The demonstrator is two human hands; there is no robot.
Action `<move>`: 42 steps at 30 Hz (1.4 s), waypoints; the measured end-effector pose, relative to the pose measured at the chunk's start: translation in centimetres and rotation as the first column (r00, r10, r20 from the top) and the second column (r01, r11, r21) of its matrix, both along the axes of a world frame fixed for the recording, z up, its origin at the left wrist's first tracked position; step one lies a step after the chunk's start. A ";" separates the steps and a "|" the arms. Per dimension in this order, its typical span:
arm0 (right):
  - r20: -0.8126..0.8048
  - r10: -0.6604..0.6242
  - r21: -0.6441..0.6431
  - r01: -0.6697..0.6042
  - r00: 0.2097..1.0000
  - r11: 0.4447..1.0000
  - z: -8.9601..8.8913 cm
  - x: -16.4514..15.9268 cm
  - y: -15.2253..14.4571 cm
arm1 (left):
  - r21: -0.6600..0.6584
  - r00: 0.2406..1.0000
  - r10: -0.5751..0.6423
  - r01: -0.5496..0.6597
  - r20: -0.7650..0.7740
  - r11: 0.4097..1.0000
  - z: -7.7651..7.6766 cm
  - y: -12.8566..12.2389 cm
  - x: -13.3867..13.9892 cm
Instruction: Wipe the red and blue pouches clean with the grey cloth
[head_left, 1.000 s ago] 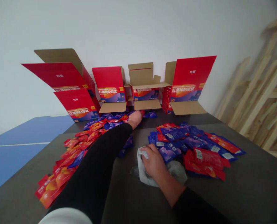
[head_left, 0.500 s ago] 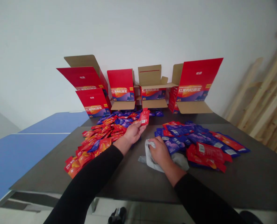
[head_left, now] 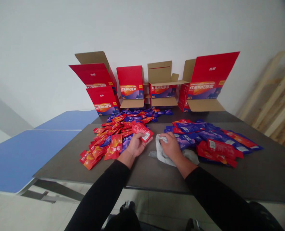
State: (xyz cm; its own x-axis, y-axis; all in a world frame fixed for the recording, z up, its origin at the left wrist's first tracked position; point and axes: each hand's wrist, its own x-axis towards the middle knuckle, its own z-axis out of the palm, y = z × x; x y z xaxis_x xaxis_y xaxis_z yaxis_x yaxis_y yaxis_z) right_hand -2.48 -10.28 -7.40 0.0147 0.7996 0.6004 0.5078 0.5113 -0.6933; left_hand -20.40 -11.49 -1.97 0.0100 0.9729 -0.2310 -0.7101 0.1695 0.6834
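My left hand [head_left: 137,145] pinches a red pouch [head_left: 143,132] with a white label, held just above the table's middle. Under and left of it spreads a heap of red and blue pouches [head_left: 115,143]. My right hand [head_left: 170,145] is closed on a crumpled grey-white cloth [head_left: 163,155], which rests on the table. Just right of the cloth lies a second pile, with blue pouches [head_left: 208,137] at the back and red pouches [head_left: 216,150] in front. The fingertips of my right hand are partly hidden in the cloth's folds.
Red cartons with raised flaps stand along the wall: a stacked pair [head_left: 104,101] at left, two in the middle [head_left: 132,86] [head_left: 163,91] and one [head_left: 202,91] at right. The dark table [head_left: 156,179] adjoins a blue table [head_left: 48,144]. Wooden planks [head_left: 272,102] lean at right.
My left hand has drawn the red pouch back and down toward me, tilting it flatter. My right hand stays on the cloth. The whole view has shifted a little.
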 end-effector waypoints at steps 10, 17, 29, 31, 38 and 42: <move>-0.036 0.123 0.115 -0.118 0.992 0.986 0.6 0.3 -0.4 | 0.022 0.976 -0.218 0.218 0.002 0.976 -0.9 0.6 -0.4; 0.120 0.364 0.136 -0.378 0.924 0.916 0.6 0.0 -1.8 | -0.015 0.933 -0.359 0.360 0.026 0.933 -1.3 0.6 0.0; 0.308 0.301 0.172 -0.364 0.902 0.915 0.5 -0.1 -1.5 | 0.012 0.856 -0.518 0.518 -0.005 0.855 -2.0 -0.1 0.5; 0.260 0.246 0.196 -0.301 0.934 0.933 0.3 0.1 -1.0 | 0.001 0.848 -0.529 0.530 -0.015 0.848 -2.1 -0.1 0.6; 0.052 0.042 0.172 -0.051 0.998 0.984 0.1 0.8 0.0 | -0.047 0.813 -0.578 0.576 -0.071 0.816 -2.0 -0.5 0.1; -0.042 -0.055 0.101 0.059 0.998 0.993 0.4 1.2 0.5 | -0.084 0.774 -0.623 0.618 -0.108 0.782 -1.5 -0.7 -0.5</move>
State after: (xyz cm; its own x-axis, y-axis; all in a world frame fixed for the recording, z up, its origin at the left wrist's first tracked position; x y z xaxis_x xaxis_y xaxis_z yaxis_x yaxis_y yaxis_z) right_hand -1.27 -9.82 -7.02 0.0833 0.7315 0.6767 0.5115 0.5514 -0.6591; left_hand -20.85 -12.19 -3.51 0.5772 0.7548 -0.3115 -0.3518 0.5741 0.7393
